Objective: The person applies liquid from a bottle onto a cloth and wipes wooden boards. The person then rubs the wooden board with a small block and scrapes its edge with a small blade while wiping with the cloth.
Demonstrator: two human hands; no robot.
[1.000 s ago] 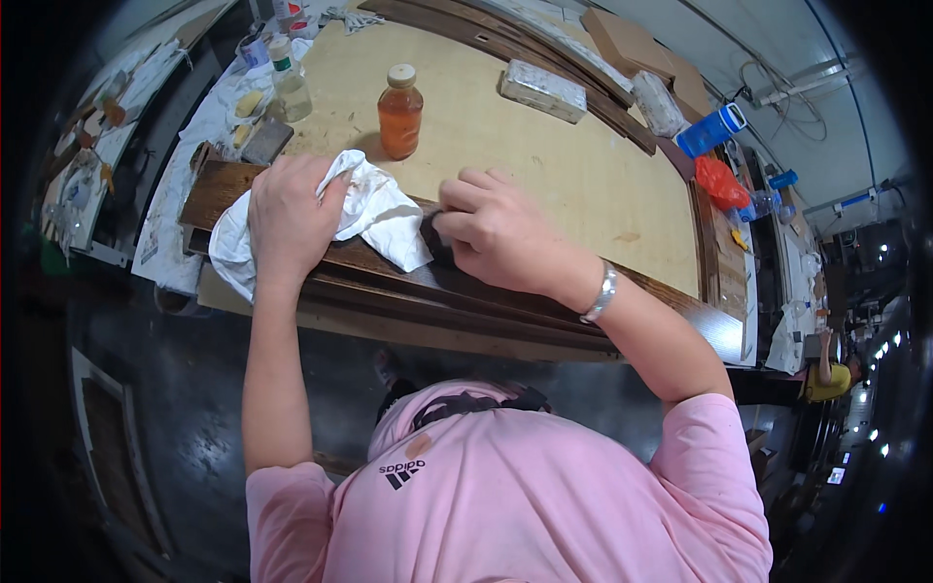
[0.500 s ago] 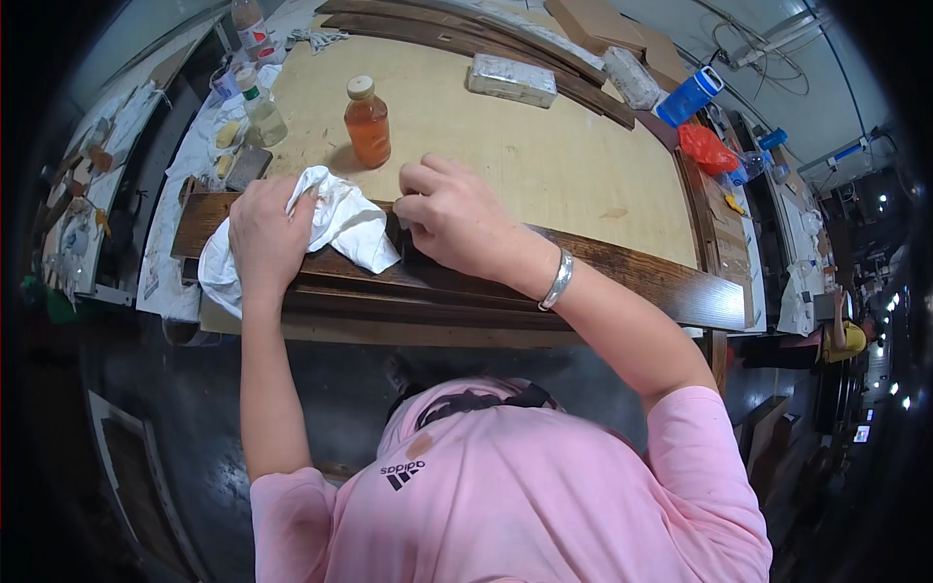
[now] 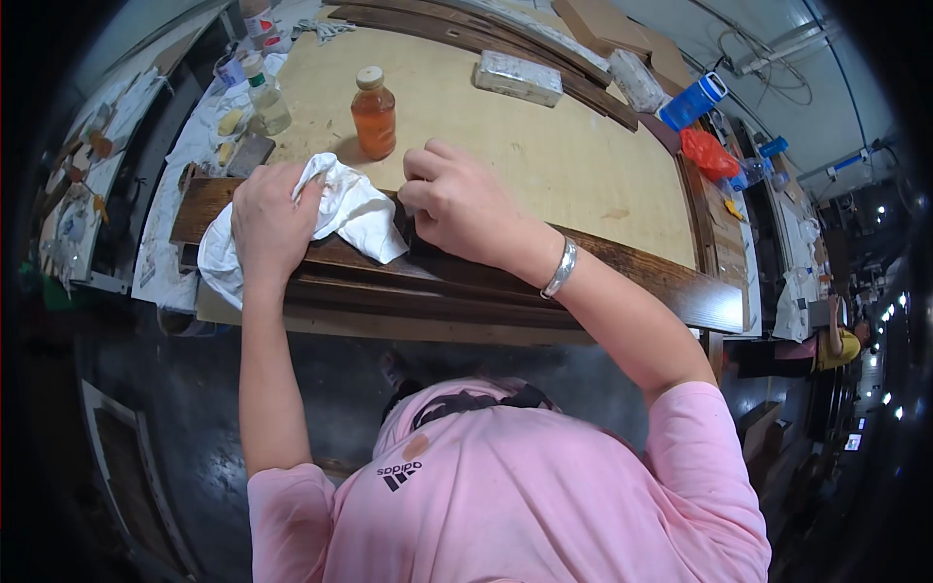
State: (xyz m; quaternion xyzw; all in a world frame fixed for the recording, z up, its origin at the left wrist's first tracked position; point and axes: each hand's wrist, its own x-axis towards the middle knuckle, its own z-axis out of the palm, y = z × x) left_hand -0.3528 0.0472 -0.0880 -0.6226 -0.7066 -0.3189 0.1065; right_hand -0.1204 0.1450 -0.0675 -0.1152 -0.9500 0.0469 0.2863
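A long dark-brown wooden board [image 3: 622,264] lies along the near edge of the workbench. Over its left part my left hand [image 3: 272,219] is closed on a white cloth [image 3: 358,216], which drapes across the board and down its front. My right hand [image 3: 465,206] rests on the board just right of the cloth, fingers curled in and pressed together. Whatever those fingers hold, if anything, is hidden behind them. Beyond the hands stands a capped glass bottle [image 3: 374,119] of orange-brown liquid, upright on the bench top.
Dark wooden strips [image 3: 486,41] and a silvery wrapped block [image 3: 518,78] lie at the far side. Left are a clear bottle [image 3: 269,105] and a dark block [image 3: 253,154]. A blue bottle [image 3: 693,100] and red plastic bag [image 3: 709,154] sit right. Another person [image 3: 838,345] is far right.
The whole view has shifted slightly. Both hands keep nearly the same places on the board, and the cloth stays in the left hand.
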